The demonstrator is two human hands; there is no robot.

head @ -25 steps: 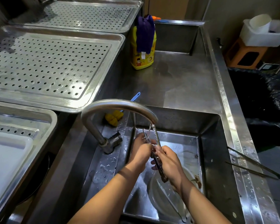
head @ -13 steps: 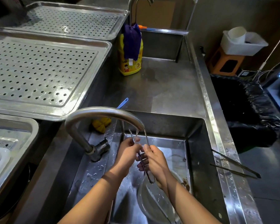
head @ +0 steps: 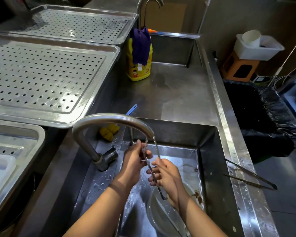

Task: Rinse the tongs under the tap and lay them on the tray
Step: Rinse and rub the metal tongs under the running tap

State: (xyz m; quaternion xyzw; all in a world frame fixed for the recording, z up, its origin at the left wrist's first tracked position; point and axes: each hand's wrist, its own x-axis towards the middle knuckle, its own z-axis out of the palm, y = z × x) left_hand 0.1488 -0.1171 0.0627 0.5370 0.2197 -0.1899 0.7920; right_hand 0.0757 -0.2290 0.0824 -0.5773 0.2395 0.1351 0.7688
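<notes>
Thin metal tongs [head: 156,151] stand almost upright in the sink [head: 210,161], their tips under the curved tap [head: 109,119], where water runs. My right hand [head: 166,175] grips their lower part near the bend. My left hand [head: 135,159] holds one arm of the tongs higher up, fingers curled round it in the stream. A perforated steel tray [head: 46,76] lies to the left of the sink, with a second tray [head: 79,23] behind it.
Another pair of long tongs [head: 249,175] rests on the sink's right rim. A glass bowl [head: 162,214] sits in the basin below my hands. A yellow detergent bottle [head: 138,65] with a purple cloth, a yellow sponge [head: 108,131] and a black-lined bin [head: 260,120] stand around.
The tongs' arms have spread apart under the water. My left hand slid up one arm while my right stayed near the bend. The camera has shifted a little to the right and up.
</notes>
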